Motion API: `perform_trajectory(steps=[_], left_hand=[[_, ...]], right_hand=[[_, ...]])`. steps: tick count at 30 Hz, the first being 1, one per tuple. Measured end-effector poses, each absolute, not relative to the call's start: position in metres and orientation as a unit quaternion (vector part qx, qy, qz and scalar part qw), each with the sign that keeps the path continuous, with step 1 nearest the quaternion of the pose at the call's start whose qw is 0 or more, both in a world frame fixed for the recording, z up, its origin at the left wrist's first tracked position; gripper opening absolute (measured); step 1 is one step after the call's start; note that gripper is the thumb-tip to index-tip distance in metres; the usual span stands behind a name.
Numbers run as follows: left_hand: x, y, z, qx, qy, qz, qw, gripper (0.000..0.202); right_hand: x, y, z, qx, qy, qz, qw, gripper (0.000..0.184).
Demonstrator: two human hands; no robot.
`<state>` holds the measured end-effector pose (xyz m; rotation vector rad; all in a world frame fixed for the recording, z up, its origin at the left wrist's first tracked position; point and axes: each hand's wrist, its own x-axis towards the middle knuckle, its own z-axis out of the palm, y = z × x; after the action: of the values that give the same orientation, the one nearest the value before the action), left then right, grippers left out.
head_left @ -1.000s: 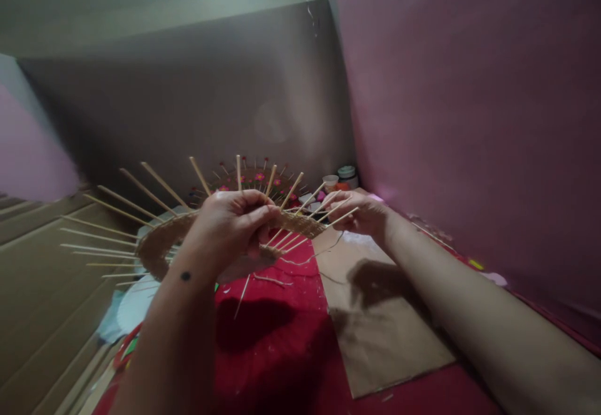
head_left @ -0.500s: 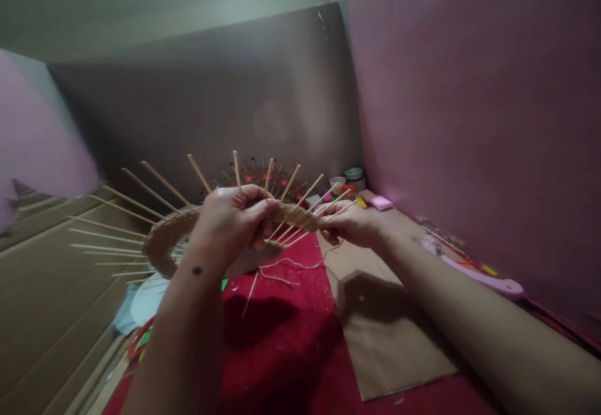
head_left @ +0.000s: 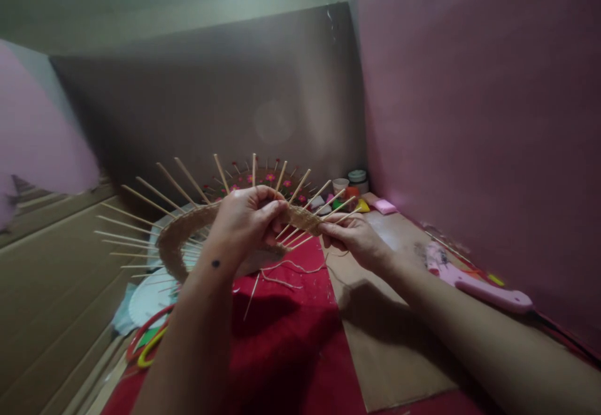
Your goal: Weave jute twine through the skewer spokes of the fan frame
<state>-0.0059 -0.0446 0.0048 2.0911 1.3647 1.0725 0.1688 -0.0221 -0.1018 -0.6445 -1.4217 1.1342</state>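
Observation:
A ring of woven jute twine (head_left: 171, 240) with wooden sticks (head_left: 141, 202) fanning out from it is held up above the red cloth. My left hand (head_left: 256, 215) is closed on the upper part of the ring, fingers curled over its edge. My right hand (head_left: 350, 233) pinches the woven band's right end, close to the last sticks. From near my right hand a loose strand of twine (head_left: 295, 265) trails down over the cloth. The fingertips of both hands are partly hidden behind the band.
A brown cardboard sheet (head_left: 399, 365) lies on the red cloth (head_left: 291, 371). At right is a pink glue gun (head_left: 493, 291). Behind stands a similar stick ring with pink flowers (head_left: 270, 178), beside small tubs (head_left: 357, 180). A white plate (head_left: 148, 299) and scissors handles (head_left: 150, 340) lie left.
The ring and both hands appear shifted slightly right in view, as does the background. My right hand has shifted slightly along the band's end; both grips persist.

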Motion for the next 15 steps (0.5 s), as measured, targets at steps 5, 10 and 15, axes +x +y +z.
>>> perform_trajectory(steps=[5,10,15], left_hand=[[0.005,-0.059,0.001,0.775,0.414,0.474,0.049,0.031],[0.013,-0.062,-0.01,0.885,0.378,0.222,-0.156,0.021],[0.019,-0.055,-0.02,0.837,0.436,0.143,-0.299,0.026]], right_hand=[[0.168,-0.022,-0.103,-0.26,-0.586,0.506,0.577,0.019],[0.168,-0.028,-0.097,-0.276,-0.581,0.509,0.573,0.02],[0.166,-0.03,-0.096,-0.27,-0.576,0.516,0.573,0.021]])
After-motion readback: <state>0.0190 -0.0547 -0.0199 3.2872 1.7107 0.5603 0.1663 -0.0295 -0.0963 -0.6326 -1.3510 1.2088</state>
